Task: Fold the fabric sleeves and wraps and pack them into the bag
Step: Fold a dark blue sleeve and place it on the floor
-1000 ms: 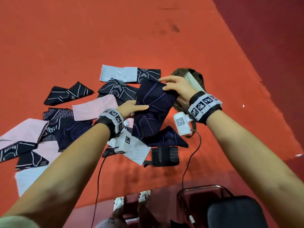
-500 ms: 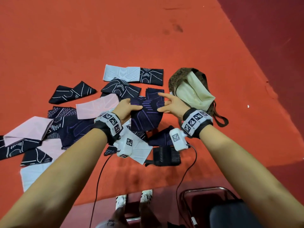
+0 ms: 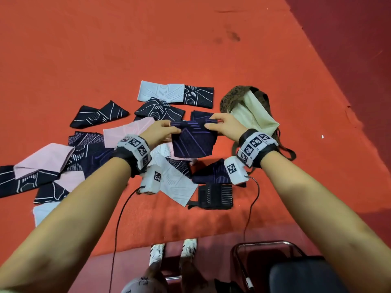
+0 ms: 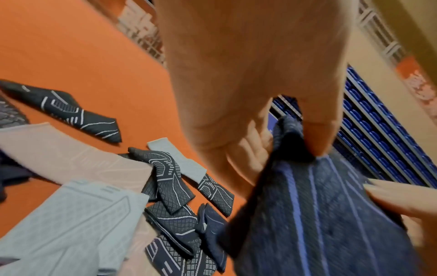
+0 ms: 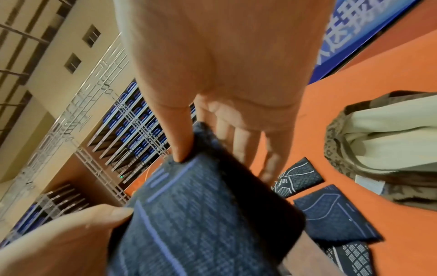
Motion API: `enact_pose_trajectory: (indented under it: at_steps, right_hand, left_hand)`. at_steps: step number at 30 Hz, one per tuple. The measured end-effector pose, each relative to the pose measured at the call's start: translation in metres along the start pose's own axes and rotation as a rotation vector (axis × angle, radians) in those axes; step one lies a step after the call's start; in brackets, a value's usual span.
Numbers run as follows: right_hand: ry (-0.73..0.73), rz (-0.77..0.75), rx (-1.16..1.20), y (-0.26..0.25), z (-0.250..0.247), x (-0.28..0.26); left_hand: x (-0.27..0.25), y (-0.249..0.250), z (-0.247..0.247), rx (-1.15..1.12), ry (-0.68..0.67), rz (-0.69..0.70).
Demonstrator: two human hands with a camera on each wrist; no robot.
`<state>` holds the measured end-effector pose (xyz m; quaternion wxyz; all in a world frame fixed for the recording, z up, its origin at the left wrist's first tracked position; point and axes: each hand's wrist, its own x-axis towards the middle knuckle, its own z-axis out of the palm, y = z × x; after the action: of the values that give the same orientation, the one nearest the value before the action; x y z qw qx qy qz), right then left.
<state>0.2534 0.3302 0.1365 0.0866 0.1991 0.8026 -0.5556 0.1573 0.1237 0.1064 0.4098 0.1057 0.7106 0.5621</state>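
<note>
A dark navy sleeve with purple lines (image 3: pixel 193 140) (image 4: pixel 319 214) (image 5: pixel 194 214) hangs folded in half between both hands above the red table. My left hand (image 3: pixel 163 132) (image 4: pixel 283 145) pinches its top left corner between thumb and fingers. My right hand (image 3: pixel 218 125) (image 5: pixel 203 142) pinches the top right corner the same way. The leopard-print bag (image 3: pixel 230 97) (image 5: pixel 335 134) with a cream lining lies open just right of the right hand.
Several black, pink and white sleeves (image 3: pixel 124 132) lie scattered left and below the hands. A black ribbed wrap (image 3: pixel 214 195) lies near the front edge. A black chair (image 3: pixel 296 271) and a person's shoes (image 3: pixel 173 252) show below the table edge.
The navy sleeve went from hanging long to folded in half. Both hands came level, each holding a top corner, and lifted it slightly toward me.
</note>
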Motion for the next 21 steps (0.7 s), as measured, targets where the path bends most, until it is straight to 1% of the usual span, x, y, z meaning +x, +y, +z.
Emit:
enact_pose_trajectory:
  at_steps: [1,3,5,6,8,10,12,14,16,18,21]
  right_hand:
    - [-0.025,0.019,0.033,-0.002,0.000,0.000]
    - [-0.045,0.026,0.045,-0.003,0.003,0.002]
    - [-0.006,0.017,0.085,-0.002,0.009,0.003]
    - [0.025,0.014,0.138,0.001,0.011,0.004]
    - [0.061,0.004,0.291,0.009,0.012,0.003]
    - [0.047,0.008,0.370,0.019,0.013,-0.001]
    - [0.001,0.033,0.348,0.028,0.015,-0.005]
    - [-0.050,0.114,0.300,0.034,0.018,-0.007]
    - [-0.069,0.204,0.267,0.039,0.022,-0.006]
    - [-0.034,0.204,0.242,0.044,0.025,-0.004]
    - [-0.010,0.190,0.233,0.048,0.024,-0.001]
  left_hand:
    - [-0.001,0.003,0.001,-0.029,-0.043,-0.036]
    - [-0.005,0.007,0.005,0.023,-0.123,-0.078]
    - [-0.008,0.007,0.011,0.020,-0.179,-0.100]
    - [-0.009,0.005,0.013,-0.018,-0.171,-0.104]
    - [-0.008,-0.005,0.014,-0.124,-0.091,-0.103]
    - [-0.009,-0.018,0.014,-0.218,-0.015,-0.124]
    - [-0.011,-0.030,0.015,-0.283,0.021,-0.161]
    - [-0.012,-0.041,0.016,-0.345,0.044,-0.184]
    - [-0.015,-0.046,0.021,-0.401,0.070,-0.178]
    - [-0.017,-0.048,0.025,-0.400,0.085,-0.183]
    - [-0.020,-0.048,0.027,-0.414,0.040,-0.224]
